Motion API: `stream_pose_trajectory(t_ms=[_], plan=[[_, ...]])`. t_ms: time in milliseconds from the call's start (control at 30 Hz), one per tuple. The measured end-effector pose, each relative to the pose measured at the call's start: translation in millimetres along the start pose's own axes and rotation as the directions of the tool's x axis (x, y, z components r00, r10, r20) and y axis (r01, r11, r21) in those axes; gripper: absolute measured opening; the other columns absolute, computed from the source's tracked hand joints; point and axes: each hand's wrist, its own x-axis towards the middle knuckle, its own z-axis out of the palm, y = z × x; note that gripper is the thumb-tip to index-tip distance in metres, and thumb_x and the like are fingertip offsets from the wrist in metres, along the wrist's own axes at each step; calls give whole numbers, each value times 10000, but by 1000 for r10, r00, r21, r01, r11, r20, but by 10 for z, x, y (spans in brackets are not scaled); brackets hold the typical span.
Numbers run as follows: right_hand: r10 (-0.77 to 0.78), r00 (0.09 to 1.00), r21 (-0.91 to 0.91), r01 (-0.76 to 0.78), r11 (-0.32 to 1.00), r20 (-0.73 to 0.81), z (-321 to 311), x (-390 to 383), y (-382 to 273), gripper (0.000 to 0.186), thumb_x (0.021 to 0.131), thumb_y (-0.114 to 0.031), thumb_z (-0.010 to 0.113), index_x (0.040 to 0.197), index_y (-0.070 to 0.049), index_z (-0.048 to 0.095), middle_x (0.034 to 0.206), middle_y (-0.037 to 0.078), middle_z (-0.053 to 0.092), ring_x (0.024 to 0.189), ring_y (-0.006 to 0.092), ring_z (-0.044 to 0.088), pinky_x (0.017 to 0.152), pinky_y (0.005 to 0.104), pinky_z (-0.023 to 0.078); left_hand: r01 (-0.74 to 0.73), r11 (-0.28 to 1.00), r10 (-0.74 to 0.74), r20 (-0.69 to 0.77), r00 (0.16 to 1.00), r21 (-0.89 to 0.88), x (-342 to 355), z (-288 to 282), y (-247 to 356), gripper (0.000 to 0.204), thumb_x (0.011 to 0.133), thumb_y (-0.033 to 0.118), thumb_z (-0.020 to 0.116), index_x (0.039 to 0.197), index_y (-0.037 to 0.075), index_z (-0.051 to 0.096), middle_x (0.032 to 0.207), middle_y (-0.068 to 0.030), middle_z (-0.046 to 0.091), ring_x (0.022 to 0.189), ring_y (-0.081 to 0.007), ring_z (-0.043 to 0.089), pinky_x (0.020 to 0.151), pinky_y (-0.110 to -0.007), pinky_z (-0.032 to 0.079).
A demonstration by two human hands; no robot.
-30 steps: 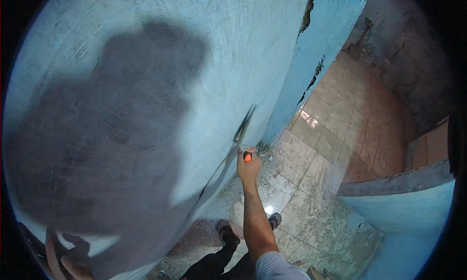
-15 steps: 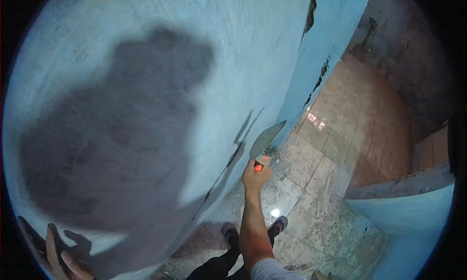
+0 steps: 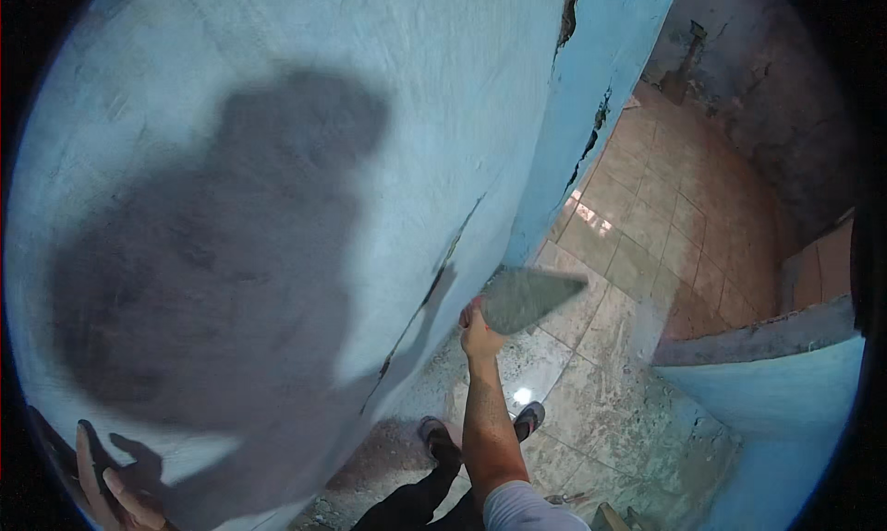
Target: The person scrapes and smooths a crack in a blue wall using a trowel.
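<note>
My right hand (image 3: 481, 338) is closed around the handle of a pointed trowel (image 3: 536, 298), close to the lower end of the light blue wall (image 3: 443, 97). The grey blade shows its broad face, tip pointing right over the tiles. Left of this hand a long dark crack (image 3: 432, 291) runs slanting along the wall. At the lower left my left hand (image 3: 125, 496) rests by the wall with its fingers spread; nothing shows in it. The trowel's handle is mostly hidden by my fingers.
Dusty floor tiles (image 3: 591, 420) with rubble lie under my feet. A low blue partition (image 3: 776, 383) stands at the right. More broken cracks (image 3: 591, 148) mark the wall's far corner. My shadow covers much of the wall.
My right hand has turned the trowel: its blade swung from pointing up along the wall to pointing right, broad side showing. The view shifted slightly; my left hand stayed by the wall.
</note>
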Motion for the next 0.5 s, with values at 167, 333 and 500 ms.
stream_pose_trajectory(t_ms=[167,333,500], plan=[[-134,991,-541,103,835,-19,84,95,37,162,849,-140,670,861,17,632,658,119,599,540,280,552,718,410,517,319,947,-305,200,931,-41,-91,-58,134,403,1125,113,386,1362,-117,617,1527,-262,527,1429,-382,498,1136,-475,535],[-22,995,-418,-21,908,-98,356,120,-686,147,871,-76,650,745,-3,645,650,132,642,556,279,597,662,390,553,149,989,-149,36,988,12,170,-22,220,400,1121,115,399,1358,-121,618,1575,-265,470,1466,-384,449,1132,-474,533],[27,934,-905,336,262,355,-90,193,-126,180,799,-206,697,884,-85,799,736,186,710,717,341,741,636,435,541,-175,966,164,70,984,191,112,-11,116,382,1084,59,418,1361,-112,617,1585,-301,443,1479,-427,428,1193,-540,444]])
